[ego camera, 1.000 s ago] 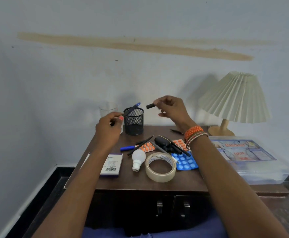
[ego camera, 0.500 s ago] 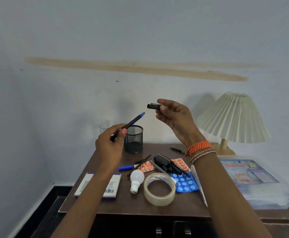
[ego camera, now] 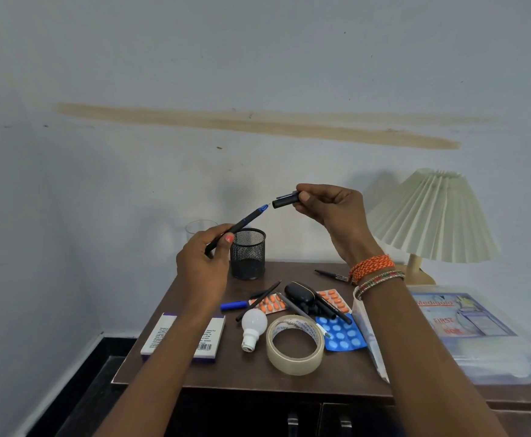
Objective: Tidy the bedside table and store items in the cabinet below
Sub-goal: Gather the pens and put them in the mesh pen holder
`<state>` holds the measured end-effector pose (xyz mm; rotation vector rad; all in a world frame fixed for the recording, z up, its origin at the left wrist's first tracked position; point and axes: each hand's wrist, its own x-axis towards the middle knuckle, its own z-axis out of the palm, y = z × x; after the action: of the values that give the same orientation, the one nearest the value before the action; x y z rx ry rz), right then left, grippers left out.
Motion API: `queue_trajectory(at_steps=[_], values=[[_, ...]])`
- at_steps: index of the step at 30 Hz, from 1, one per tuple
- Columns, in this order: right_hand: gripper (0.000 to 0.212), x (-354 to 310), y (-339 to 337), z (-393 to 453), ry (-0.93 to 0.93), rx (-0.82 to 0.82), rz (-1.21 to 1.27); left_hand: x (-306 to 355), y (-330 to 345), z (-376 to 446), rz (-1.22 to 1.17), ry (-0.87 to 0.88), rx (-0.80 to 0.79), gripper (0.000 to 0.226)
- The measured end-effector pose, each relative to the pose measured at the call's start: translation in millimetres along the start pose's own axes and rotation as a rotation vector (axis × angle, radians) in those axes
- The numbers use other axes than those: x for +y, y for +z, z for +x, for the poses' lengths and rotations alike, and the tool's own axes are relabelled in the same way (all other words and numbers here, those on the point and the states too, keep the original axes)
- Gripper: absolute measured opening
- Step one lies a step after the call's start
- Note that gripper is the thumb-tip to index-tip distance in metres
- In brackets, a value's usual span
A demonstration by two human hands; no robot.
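Left hand [ego camera: 201, 272] clamped on pen [ego camera: 242, 223], right hand [ego camera: 333, 209] pinching its cap [ego camera: 284, 202].

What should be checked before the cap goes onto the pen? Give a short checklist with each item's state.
1. Left hand grips the pen barrel: ok.
2. Right hand holds the cap: ok.
3. Cap's open end faces the pen tip: ok.
4. Tip already inside the cap: not ok, a small gap remains.
5. Mesh pen holder upright on the table: ok.
6. Whether the cap belongs to this pen: cannot tell.
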<state>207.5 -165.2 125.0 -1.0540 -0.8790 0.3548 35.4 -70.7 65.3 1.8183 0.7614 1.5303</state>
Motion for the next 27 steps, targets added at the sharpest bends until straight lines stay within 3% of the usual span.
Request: queue_trajectory(at_steps=[7, 16, 27], values=[[0.014, -1, 16, -5, -0.034, -0.096, -0.115, 2, 7, -6, 0.044, 0.019, -0.060, 0.021], [0.011, -12, 0, 1, -0.109, 0.116, -0.068, 4, 2, -4, 0.031, 0.013, -0.007, 0.020], [0.013, -9, 7, -2, -0.076, 0.098, -0.047, 6, 5, -6, 0.050, 0.015, -0.012, 0.019]])
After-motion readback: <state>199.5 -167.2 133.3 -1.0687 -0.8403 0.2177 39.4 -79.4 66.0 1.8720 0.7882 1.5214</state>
